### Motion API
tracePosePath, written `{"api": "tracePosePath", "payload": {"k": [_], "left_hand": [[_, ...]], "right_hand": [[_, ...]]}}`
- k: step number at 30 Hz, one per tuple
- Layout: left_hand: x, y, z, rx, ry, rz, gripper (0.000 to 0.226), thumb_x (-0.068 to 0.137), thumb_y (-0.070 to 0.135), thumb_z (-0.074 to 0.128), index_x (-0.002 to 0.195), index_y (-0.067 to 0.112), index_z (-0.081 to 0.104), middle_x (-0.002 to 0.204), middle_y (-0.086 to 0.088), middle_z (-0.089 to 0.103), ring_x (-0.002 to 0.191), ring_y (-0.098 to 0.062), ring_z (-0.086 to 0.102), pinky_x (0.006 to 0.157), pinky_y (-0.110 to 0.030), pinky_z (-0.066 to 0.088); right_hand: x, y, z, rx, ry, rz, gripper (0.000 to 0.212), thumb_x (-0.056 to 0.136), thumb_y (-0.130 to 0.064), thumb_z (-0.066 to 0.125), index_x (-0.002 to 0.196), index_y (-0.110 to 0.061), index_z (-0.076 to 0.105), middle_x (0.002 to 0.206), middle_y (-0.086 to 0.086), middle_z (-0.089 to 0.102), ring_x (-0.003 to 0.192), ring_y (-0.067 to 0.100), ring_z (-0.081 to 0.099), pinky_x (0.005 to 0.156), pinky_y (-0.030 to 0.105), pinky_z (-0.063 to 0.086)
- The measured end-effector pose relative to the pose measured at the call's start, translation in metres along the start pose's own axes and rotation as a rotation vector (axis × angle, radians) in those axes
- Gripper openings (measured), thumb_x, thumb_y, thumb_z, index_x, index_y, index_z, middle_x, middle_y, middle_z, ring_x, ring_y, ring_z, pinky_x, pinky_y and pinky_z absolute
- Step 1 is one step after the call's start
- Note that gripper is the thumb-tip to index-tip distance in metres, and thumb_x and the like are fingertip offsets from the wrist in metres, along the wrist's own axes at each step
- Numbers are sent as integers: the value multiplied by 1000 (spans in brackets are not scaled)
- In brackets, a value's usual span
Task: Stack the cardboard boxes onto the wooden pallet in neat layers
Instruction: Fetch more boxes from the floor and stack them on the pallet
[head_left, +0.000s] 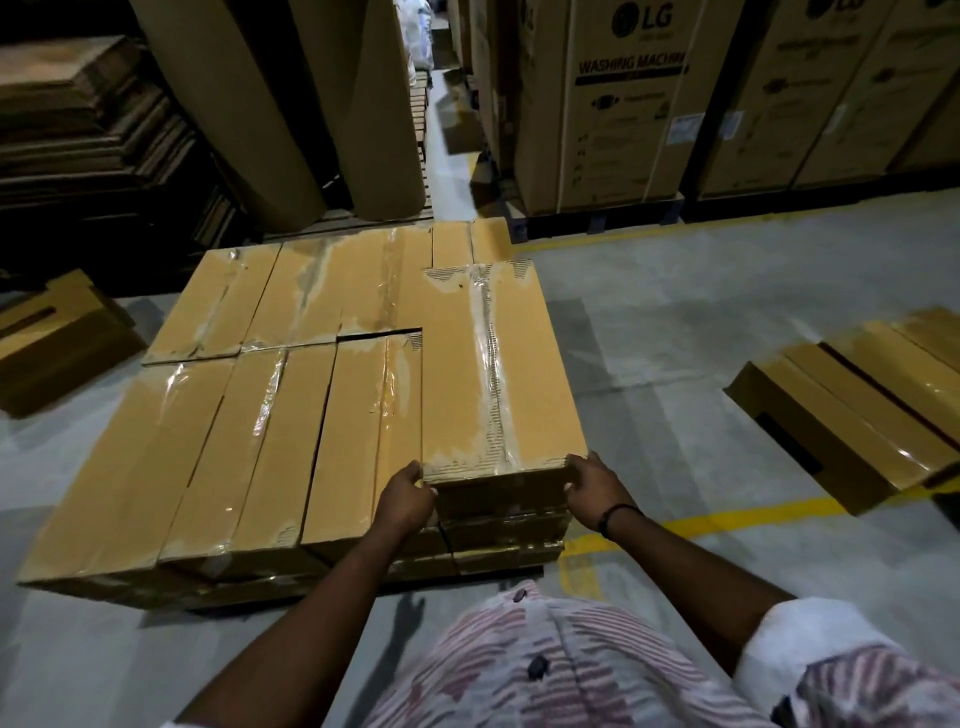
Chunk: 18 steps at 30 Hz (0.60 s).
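A long flat cardboard box (530, 364), sealed with clear tape, lies on the right side of the stack, one layer above its neighbours. My left hand (408, 499) grips its near left corner and my right hand (595, 491) grips its near right corner. Beside it, to the left, several similar taped boxes (218, 415) form a flat layer in two rows. The pallet is hidden under the stack. More boxes of the same kind (852, 410) lie on the floor to the right.
Big washing-machine cartons (623, 104) stand at the back right, large brown paper rolls (291, 104) at the back centre. Flattened cardboard is piled at the back left (88, 135), and a box (57, 343) lies on the floor at left. Yellow floor lines (727, 519) run past the stack.
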<state>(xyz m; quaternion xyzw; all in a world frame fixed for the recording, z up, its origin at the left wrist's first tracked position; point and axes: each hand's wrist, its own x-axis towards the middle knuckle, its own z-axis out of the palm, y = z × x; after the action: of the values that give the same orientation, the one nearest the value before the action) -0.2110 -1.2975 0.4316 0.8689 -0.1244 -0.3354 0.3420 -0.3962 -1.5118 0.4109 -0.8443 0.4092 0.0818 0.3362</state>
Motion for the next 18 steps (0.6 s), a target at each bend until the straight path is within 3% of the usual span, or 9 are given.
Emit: {"api": "tracePosePath", "payload": {"k": [2, 6, 8, 10, 13, 18], "left_hand": [[-1, -2, 3, 51, 10, 59, 42, 94, 5, 59, 135, 17, 59, 133, 0, 65, 105, -21, 64, 81, -27, 51], [-4, -3, 13, 181, 27, 167, 51, 93, 10, 59, 143, 18, 51, 143, -8, 55, 123, -26, 57, 101, -34, 50], [-5, -3, 19, 376, 48, 228, 64, 95, 17, 60, 154, 19, 37, 162, -13, 29, 144, -32, 37, 115, -45, 40], [-7, 3, 23, 518, 48, 292, 71, 98, 20, 58, 160, 20, 24, 169, -10, 13, 153, -35, 17, 123, -48, 24], [-4, 13, 28, 630, 2, 398, 70, 100, 23, 55, 161, 21, 21, 169, -6, 12, 156, -31, 8, 127, -47, 10], [10, 23, 32, 747, -50, 486, 67, 101, 31, 53, 160, 23, 23, 169, -7, 14, 156, -31, 5, 127, -48, 4]], "right_hand": [[-1, 1, 0, -30, -1, -12, 55, 103, -16, 52, 156, -16, 35, 167, 10, 13, 148, 32, 31, 114, 41, 37], [-1, 2, 1, -118, -11, -48, 57, 103, -19, 50, 156, -16, 32, 168, 9, 3, 151, 32, 24, 114, 40, 38], [-1, 2, 3, -230, 16, -102, 61, 101, -19, 50, 157, -17, 27, 169, 11, -3, 155, 32, 11, 118, 41, 32], [-3, 0, 4, -327, 35, -171, 68, 98, -16, 52, 159, -19, 21, 169, 11, -5, 155, 32, 3, 122, 42, 23], [-2, -4, 5, -399, -5, -215, 72, 98, -17, 50, 160, -20, 15, 169, 9, -4, 156, 30, -1, 124, 42, 13], [1, -1, 6, -411, -11, -220, 69, 100, -20, 46, 161, -21, 14, 169, 9, -3, 156, 28, 0, 125, 41, 13]]}}
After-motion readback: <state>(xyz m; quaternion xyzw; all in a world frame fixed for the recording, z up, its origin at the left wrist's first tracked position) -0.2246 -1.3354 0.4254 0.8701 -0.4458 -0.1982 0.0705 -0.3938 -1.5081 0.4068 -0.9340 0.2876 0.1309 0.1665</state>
